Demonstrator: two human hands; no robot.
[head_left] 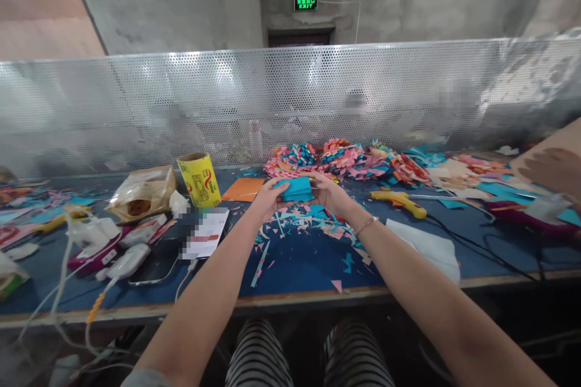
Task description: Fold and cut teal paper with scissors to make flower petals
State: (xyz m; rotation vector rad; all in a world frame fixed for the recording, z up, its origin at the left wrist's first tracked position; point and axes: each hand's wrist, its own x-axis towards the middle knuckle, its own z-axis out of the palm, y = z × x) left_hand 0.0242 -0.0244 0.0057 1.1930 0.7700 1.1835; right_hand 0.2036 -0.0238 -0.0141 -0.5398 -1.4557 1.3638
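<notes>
Folded blue paper [297,188] is held up over the middle of the table, its layers stacked into a small block. My left hand [271,195] grips its left end, thumb on top. At the other end, the fingers of my right hand [333,195] close around the paper's edge; some of them are hidden behind it. Something small and red shows just under my right hand, too little of it to name. Beneath both hands lie paper scraps [313,224] in blue, pink and white. Behind them sit bunches of paper flowers [297,160] in pink, blue and orange.
A yellow glue gun [402,201] with a black cord lies right, near white paper [426,248]. Left are orange paper [244,189], a yellow tub [198,180], a phone [206,234], chargers and cables. A perforated metal screen [236,109] stands behind. Another person's arm [554,160] reaches in at right.
</notes>
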